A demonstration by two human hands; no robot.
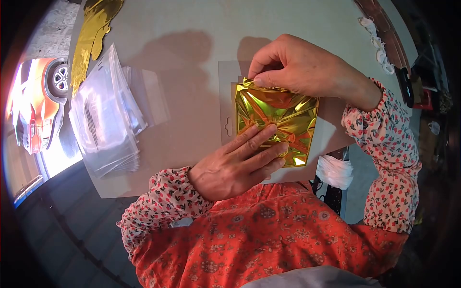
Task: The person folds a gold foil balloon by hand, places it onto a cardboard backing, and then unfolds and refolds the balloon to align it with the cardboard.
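Observation:
A shiny gold foil packet [300,115], creased and roughly square, lies on the table in front of me. My left hand [230,173] rests flat across its lower left part, fingers stretched and slightly apart. At the packet's top edge, my right hand [297,67] pinches the foil between thumb and fingers near the upper left corner. Beneath the foil, a clear plastic bag [227,103] shows along the left side, with a hang hole cut in its edge. What is inside the foil, if anything, is hidden.
A fanned stack of clear plastic bags [103,115] with printed text lies at the left of the table [182,91]. Behind it are gold foil sheets [93,36]. White ruffled material [377,43] lies at the far right edge, and a white bundle [335,171] sits below the table's near edge.

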